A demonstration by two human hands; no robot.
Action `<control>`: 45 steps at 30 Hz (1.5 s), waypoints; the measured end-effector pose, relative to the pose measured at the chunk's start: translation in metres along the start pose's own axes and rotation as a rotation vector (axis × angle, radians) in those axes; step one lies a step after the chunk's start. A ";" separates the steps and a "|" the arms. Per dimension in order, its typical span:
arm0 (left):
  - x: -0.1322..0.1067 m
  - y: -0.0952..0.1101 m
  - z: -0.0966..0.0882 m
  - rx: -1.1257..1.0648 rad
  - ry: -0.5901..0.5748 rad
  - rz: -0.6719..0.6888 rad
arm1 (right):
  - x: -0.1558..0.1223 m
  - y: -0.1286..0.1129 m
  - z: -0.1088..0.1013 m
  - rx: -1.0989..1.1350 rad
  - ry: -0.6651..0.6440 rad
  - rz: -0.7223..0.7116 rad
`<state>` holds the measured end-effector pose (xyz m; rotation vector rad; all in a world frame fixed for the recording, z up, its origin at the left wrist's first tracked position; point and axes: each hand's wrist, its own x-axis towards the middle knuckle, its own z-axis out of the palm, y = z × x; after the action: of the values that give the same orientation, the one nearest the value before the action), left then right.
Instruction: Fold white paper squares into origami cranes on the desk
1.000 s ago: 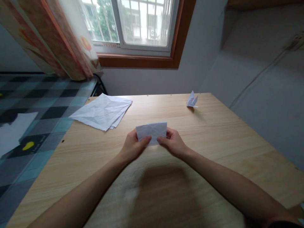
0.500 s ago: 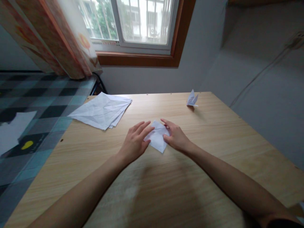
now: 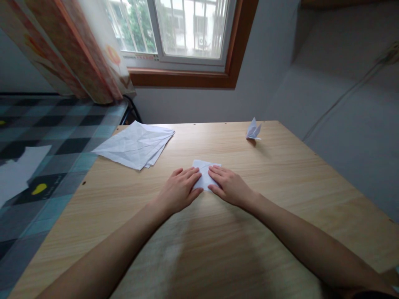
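A small folded white paper (image 3: 205, 178) lies flat on the wooden table, a faint crease across its upper part. My left hand (image 3: 182, 187) rests on its left side, fingers stretched out and the thumb at the near edge. From the other side, my right hand (image 3: 230, 185) lies with its fingers flat on the paper's right part, its thumb also near the front edge. Both hands are open and press on the paper, hiding its left and right sides.
Creased white sheets (image 3: 137, 145) lie stacked at the table's far left corner. A small folded paper figure (image 3: 253, 129) stands near the back right edge. Left of the table (image 3: 199, 257), more white paper (image 3: 23, 174) rests on a checkered cloth (image 3: 68, 145).
The paper has turned so that an edge, not a corner, faces me. My hands, which were around its sides, now lie flatter on top of it.
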<state>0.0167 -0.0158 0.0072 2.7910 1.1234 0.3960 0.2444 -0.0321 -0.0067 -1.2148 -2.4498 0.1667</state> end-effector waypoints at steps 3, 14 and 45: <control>0.000 -0.006 -0.002 0.008 0.013 -0.005 | -0.003 0.007 -0.006 -0.014 0.000 0.012; -0.001 -0.011 -0.003 0.003 0.068 0.043 | -0.009 0.014 -0.007 -0.045 0.110 -0.139; -0.002 -0.003 -0.009 0.156 0.121 0.077 | -0.009 -0.018 -0.009 0.076 0.028 -0.193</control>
<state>0.0102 -0.0148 0.0151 2.9893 1.1189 0.5131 0.2395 -0.0512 0.0037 -0.9361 -2.4947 0.1837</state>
